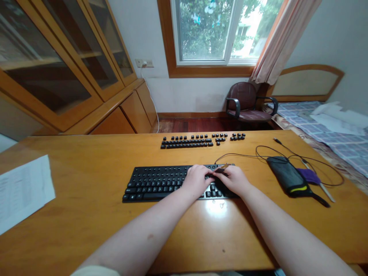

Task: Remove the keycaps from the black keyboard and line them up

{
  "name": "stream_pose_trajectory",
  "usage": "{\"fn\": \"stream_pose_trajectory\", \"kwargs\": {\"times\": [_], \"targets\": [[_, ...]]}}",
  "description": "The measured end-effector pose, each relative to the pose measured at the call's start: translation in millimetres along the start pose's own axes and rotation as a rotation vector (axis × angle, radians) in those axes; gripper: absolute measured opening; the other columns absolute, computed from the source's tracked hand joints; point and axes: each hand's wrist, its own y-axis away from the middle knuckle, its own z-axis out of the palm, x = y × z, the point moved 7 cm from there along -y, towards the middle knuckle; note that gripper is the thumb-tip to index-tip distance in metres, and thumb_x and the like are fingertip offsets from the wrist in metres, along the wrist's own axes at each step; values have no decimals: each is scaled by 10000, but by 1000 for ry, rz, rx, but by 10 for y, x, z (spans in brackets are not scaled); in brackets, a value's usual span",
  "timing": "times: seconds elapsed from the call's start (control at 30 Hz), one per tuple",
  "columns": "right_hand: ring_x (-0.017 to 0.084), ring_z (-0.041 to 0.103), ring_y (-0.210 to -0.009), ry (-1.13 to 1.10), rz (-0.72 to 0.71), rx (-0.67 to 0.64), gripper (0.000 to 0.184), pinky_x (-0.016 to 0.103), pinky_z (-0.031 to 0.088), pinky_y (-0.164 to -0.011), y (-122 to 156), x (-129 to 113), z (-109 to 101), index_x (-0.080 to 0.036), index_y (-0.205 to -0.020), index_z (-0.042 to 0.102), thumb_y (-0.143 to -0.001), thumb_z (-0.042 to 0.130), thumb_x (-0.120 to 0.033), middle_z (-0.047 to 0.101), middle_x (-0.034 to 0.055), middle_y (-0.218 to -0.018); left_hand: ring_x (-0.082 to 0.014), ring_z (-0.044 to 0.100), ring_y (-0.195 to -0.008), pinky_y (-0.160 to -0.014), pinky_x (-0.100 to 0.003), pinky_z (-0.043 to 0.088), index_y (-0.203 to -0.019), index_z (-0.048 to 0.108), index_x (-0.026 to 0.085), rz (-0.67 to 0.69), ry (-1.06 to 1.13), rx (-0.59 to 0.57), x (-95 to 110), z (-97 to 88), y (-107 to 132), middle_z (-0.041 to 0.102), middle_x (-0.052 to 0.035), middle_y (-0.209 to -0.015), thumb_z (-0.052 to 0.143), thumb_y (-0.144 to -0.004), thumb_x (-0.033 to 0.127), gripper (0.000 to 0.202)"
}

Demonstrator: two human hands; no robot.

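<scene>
Keyboard [156, 184], part-hidden by 2 hands [196, 180]: right fingers [223, 177] pinch something thin [222, 168] (left grip unclear); keycaps [186, 145] beyond, pouch [281, 174] rightward.

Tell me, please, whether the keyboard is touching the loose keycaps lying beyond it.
Apart: the head view shows a strip of desk between the keyboard and the loose keycaps.

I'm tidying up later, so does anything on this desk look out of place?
Yes: many black keycaps sit loose in rows on the desk, beyond the keyboard, which looks odd because keycaps normally stay mounted. The black cable also lies in untidy loops near the dark pouch.
</scene>
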Motion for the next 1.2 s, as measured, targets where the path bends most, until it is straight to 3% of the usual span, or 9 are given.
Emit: {"fn": "stream_pose_trajectory", "kwargs": {"times": [0.3, 0.43, 0.67, 0.93, 1.2], "targets": [[198, 651, -780, -335, 31, 124, 154, 333, 509, -750, -14, 69, -117, -200, -794, 701, -784, 601, -317, 704, 60, -795, -202, 584, -923, -862, -354, 441, -934, 643, 211, -33, 144, 91, -34, -88, 11, 675, -28, -956, 617, -762, 272, 185], [203, 662, -768, -397, 126, 134, 191, 332, 523, -739, 1, 141, -103, -196, -812, 710, -776, 606, -353, 713, 62, -812, -191, 593, -927, -877, -341, 452, -943, 627, 203, -33, 228, 113, -49, -103, 18, 670, -30, -956, 621, -742, 222, 202], [220, 667, -786, -377, 144, 123, 213, 340, 516, -761, 8, 123, -119, -207, -696, 711, -772, 591, -366, 719, 56, -794, -153, 615, -853, -806, -291, 486, -1054, 550, 202, -45, 363, 79, -85, -53, 36, 654, -15, -934, 637, -733, 218, 334], [192, 654, -636, -555, 273, 68, 243, 310, 534, -628, 37, 172, -17, -181, -688, 649, -758, 607, -410, 689, 42, -665, -172, 593, -994, -929, -331, 433, -1185, 476, 235, 61, 348, -17, 56, -84, 51, 674, -4, -991, 626, -734, 166, 481], [147, 622, -514, -780, 411, 61, 332, 279, 532, -542, 31, 267, 52, -170, -668, 578, -678, 672, -489, 646, 14, -563, -164, 592, -990, -940, -311, 437, -995, 657, 242, 191, 245, -24, 138, -87, 40, 682, 2, -1010, 594, -783, 162, 235]]}}
